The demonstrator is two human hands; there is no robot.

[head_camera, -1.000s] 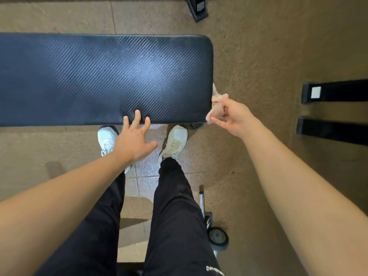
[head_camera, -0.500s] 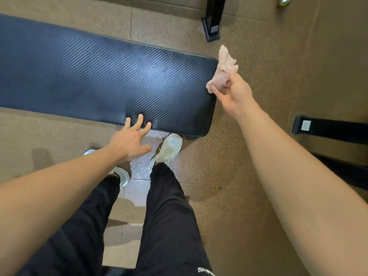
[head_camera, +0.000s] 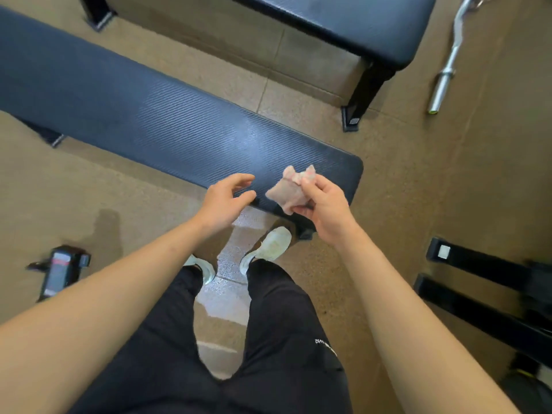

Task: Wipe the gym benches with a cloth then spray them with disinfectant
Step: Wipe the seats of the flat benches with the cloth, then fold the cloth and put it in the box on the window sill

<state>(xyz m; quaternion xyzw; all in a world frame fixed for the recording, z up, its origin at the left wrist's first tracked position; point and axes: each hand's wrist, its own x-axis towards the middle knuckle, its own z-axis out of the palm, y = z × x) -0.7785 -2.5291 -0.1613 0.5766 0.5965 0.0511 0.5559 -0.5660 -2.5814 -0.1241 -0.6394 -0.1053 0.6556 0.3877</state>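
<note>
Reading from the left: a small black device lies on the floor, well apart from the work. The near bench, its pad dark and ribbed, runs diagonally to a rounded end in front of the person. The left hand hovers over the pad's near edge with its fingers loosely curled and nothing in them, turned toward the cloth. The pale pink cloth is bunched and held above the end of the pad, apparently clear of it, pinched between the thumb and fingertips of the right hand. A second bench stands beyond, with a curl bar on the floor further right. No spray bottle is in view.

The step in hand appears to be readying the cloth between wipes. It is done well if the free hand takes a loose corner and the two hands fold the cloth into a flat pad with a fresh face outward. A bunched cloth touches the ribbing only in spots. A flat one, pressed under straight fingers, suits long overlapping strokes along the pad, its edges and end included.
</note>
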